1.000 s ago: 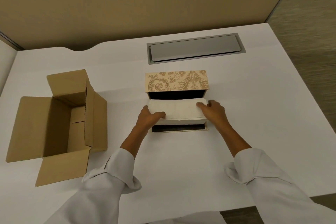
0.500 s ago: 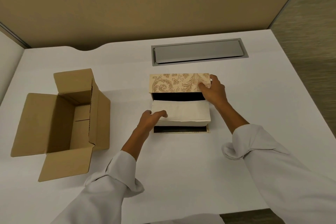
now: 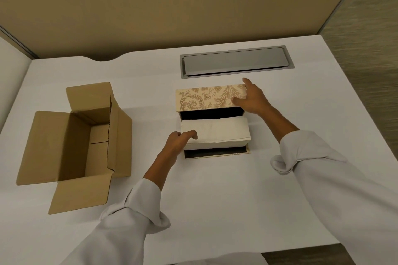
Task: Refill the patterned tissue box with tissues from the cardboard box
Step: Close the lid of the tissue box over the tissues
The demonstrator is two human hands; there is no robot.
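White desk (image 3: pixel 215 200) backed by a tan partition carries the patterned tissue box (image 3: pixel 206 98), long axis left to right. Right hand (image 3: pixel 253 98) clasps its raised lid's right end. Left hand (image 3: pixel 178 142), fingers curled, presses the tissue stack (image 3: pixel 221 131) inside it. Cardboard box (image 3: pixel 75 142) stands open, left.

Single head-worn view, looking forward and steeply down, close over the white worktop (image 3: pixel 215 189), partition wall (image 3: pixel 172 6) behind
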